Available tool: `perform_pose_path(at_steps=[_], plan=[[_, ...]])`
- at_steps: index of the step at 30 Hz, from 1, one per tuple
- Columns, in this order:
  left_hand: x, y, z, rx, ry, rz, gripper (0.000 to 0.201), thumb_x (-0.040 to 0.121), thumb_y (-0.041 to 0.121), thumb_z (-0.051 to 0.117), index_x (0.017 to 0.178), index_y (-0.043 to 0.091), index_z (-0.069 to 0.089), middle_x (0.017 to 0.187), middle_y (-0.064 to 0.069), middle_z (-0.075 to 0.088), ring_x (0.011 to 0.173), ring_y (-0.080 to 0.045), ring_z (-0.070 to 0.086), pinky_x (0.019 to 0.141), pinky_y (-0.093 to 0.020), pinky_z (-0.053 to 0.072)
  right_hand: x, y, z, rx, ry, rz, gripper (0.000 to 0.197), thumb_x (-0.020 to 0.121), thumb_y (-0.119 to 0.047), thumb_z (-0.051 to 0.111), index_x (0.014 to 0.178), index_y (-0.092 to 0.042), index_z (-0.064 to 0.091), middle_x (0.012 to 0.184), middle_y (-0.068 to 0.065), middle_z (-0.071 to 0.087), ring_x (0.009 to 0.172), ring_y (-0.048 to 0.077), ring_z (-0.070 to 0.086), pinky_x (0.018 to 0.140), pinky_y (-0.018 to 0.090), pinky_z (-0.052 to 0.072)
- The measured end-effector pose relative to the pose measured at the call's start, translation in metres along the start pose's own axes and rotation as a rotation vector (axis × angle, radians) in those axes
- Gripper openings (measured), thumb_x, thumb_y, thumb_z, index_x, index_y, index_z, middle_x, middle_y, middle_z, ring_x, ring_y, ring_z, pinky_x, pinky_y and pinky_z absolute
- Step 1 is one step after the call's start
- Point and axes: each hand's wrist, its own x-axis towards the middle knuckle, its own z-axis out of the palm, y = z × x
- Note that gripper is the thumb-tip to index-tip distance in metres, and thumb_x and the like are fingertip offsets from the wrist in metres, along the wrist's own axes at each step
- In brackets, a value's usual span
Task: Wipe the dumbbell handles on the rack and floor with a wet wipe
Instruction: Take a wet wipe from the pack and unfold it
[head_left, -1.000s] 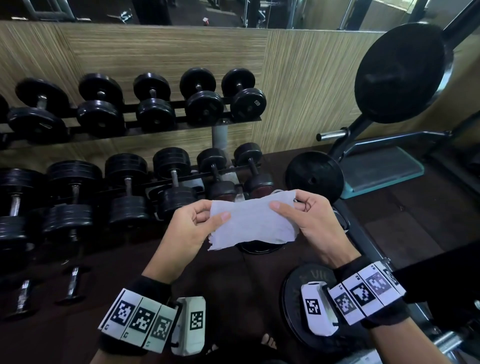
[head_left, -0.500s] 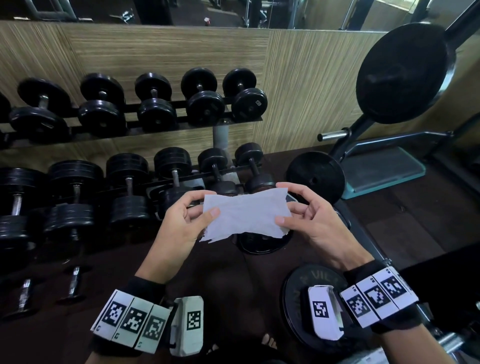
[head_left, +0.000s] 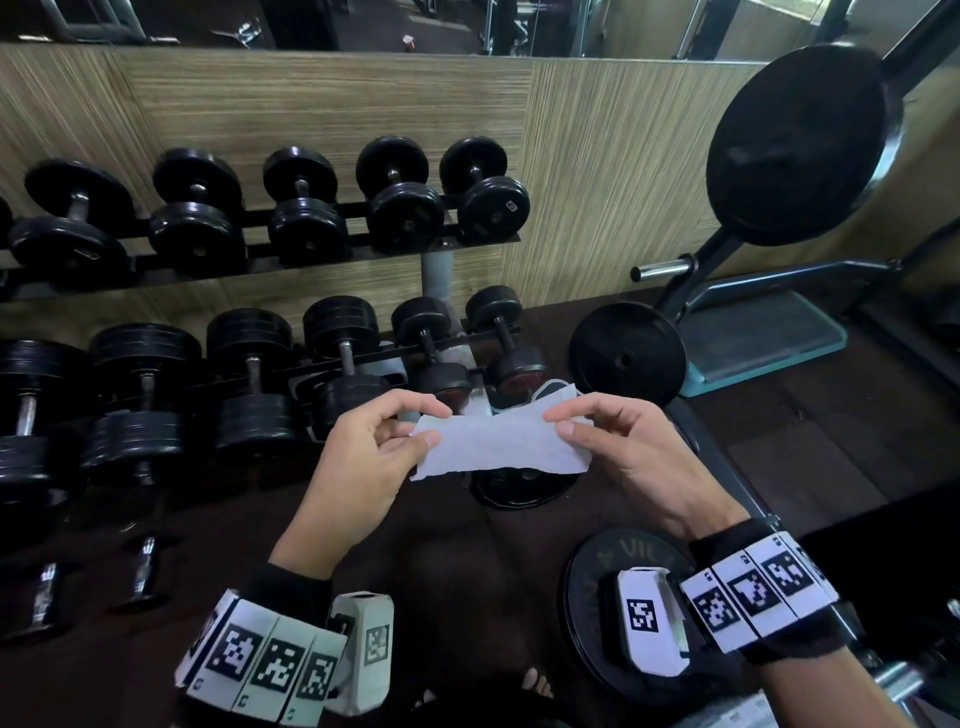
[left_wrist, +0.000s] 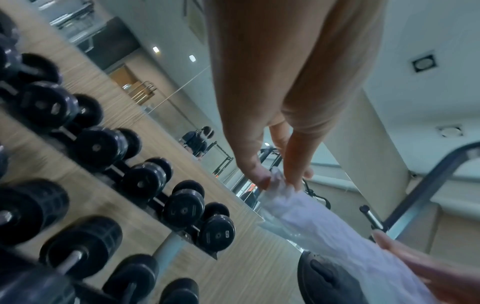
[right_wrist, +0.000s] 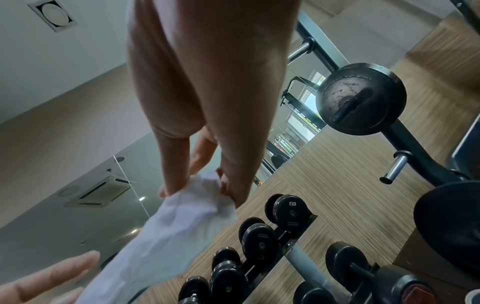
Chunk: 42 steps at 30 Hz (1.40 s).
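A white wet wipe (head_left: 501, 441) (left_wrist: 324, 232) (right_wrist: 168, 232) is stretched flat between my two hands in front of me. My left hand (head_left: 423, 426) (left_wrist: 275, 179) pinches its left end between thumb and fingers. My right hand (head_left: 558, 421) (right_wrist: 197, 185) pinches its right end the same way. Beyond the hands stands a two-tier rack (head_left: 384, 249) of black dumbbells with metal handles, such as one on the lower tier (head_left: 345, 358). Two small dumbbells (head_left: 143, 571) lie on the dark floor at the lower left.
A weight plate (head_left: 626, 356) leans on a plate-loaded machine (head_left: 795, 145) at the right. Another plate (head_left: 524, 486) lies on the floor under the wipe, and one (head_left: 592, 571) lies by my right wrist. A wood-look wall (head_left: 311, 104) backs the rack.
Both hands have kept hold of the wipe while folding it down; it now shows as a narrower, flatter strip, and the hands sit slightly closer to the rack's lower tier.
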Motion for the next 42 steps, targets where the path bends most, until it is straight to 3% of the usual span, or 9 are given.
perform_pose_path(at_steps=[3, 6, 12, 17, 27, 29, 34, 37, 42], plan=[[-0.001, -0.002, 0.0, 0.201, -0.067, 0.075, 0.033, 0.096, 0.004, 0.06, 0.097, 0.033, 0.075, 0.12, 0.017, 0.064, 0.066, -0.017, 0.056, 0.073, -0.022, 0.05, -0.002, -0.004, -0.004, -0.052, -0.056, 0.035, 0.023, 0.087, -0.001, 0.073, 0.109, -0.01, 0.075, 0.065, -0.006, 0.061, 0.063, 0.005, 0.055, 0.069, 0.014, 0.045], [0.0, -0.004, 0.001, 0.343, -0.143, 0.115, 0.034, 0.098, 0.006, 0.056, 0.108, 0.033, 0.074, 0.123, 0.022, 0.06, 0.086, 0.003, 0.059, 0.081, -0.011, 0.043, -0.001, -0.007, -0.005, -0.083, -0.096, 0.09, 0.034, 0.083, 0.0, 0.077, 0.113, -0.016, 0.075, 0.083, 0.008, 0.073, 0.079, 0.014, 0.066, 0.082, 0.025, 0.054], [0.003, -0.007, 0.001, 0.464, -0.188, 0.145, 0.03, 0.098, 0.006, 0.057, 0.12, 0.021, 0.071, 0.111, 0.014, 0.067, 0.08, -0.009, 0.062, 0.08, -0.018, 0.048, 0.006, -0.005, -0.008, -0.379, -0.03, 0.059, 0.022, 0.084, -0.01, 0.079, 0.102, -0.022, 0.078, 0.074, -0.013, 0.067, 0.06, -0.006, 0.051, 0.065, 0.004, 0.038], [0.003, -0.012, -0.002, 0.45, -0.225, 0.108, 0.027, 0.099, 0.01, 0.056, 0.108, 0.027, 0.075, 0.101, 0.016, 0.07, 0.095, -0.001, 0.063, 0.086, -0.018, 0.049, 0.006, -0.006, -0.006, -0.414, -0.029, 0.054, 0.002, 0.086, -0.017, 0.079, 0.088, -0.018, 0.079, 0.079, -0.006, 0.076, 0.071, 0.001, 0.065, 0.07, 0.015, 0.048], [-0.009, -0.024, 0.017, 0.153, -0.324, -0.028, 0.012, 0.094, 0.029, 0.067, 0.106, 0.029, 0.071, 0.09, 0.008, 0.069, 0.077, -0.005, 0.059, 0.075, -0.022, 0.048, 0.007, -0.007, -0.009, -0.43, -0.048, 0.076, 0.005, 0.085, -0.025, 0.079, 0.081, -0.029, 0.079, 0.117, -0.023, 0.067, 0.105, -0.009, 0.06, 0.093, 0.023, 0.043], [-0.008, -0.023, 0.014, 0.216, -0.339, 0.021, 0.01, 0.096, 0.029, 0.063, 0.101, 0.028, 0.073, 0.091, 0.009, 0.071, 0.085, -0.007, 0.064, 0.079, -0.023, 0.049, 0.007, -0.008, -0.012, -0.417, -0.06, 0.091, 0.004, 0.086, -0.023, 0.078, 0.083, -0.026, 0.079, 0.111, -0.016, 0.072, 0.103, 0.0, 0.066, 0.092, 0.024, 0.048], [-0.003, -0.02, 0.004, 0.333, -0.389, 0.029, 0.018, 0.101, 0.03, 0.055, 0.089, 0.029, 0.068, 0.084, 0.014, 0.068, 0.083, -0.006, 0.061, 0.083, -0.032, 0.05, 0.005, -0.012, -0.013, -0.218, -0.106, 0.13, 0.007, 0.09, -0.007, 0.073, 0.095, -0.003, 0.072, 0.059, -0.005, 0.064, 0.052, 0.002, 0.054, 0.053, 0.01, 0.039], [-0.003, -0.024, 0.002, 0.307, -0.456, -0.033, 0.018, 0.101, 0.035, 0.053, 0.096, 0.029, 0.069, 0.102, 0.009, 0.068, 0.094, -0.006, 0.062, 0.091, -0.039, 0.05, 0.008, -0.01, -0.009, -0.148, -0.085, 0.128, 0.011, 0.089, -0.003, 0.072, 0.1, -0.003, 0.073, 0.064, 0.002, 0.066, 0.057, 0.006, 0.057, 0.054, 0.014, 0.047], [-0.006, -0.017, 0.017, -0.033, -0.445, -0.124, 0.021, 0.1, 0.03, 0.057, 0.107, 0.013, 0.069, 0.086, -0.013, 0.072, 0.08, -0.022, 0.069, 0.079, -0.035, 0.055, 0.015, -0.009, 0.001, -0.105, -0.101, 0.075, 0.025, 0.088, -0.002, 0.073, 0.111, -0.011, 0.071, 0.088, 0.015, 0.07, 0.076, 0.017, 0.063, 0.065, 0.023, 0.055]])
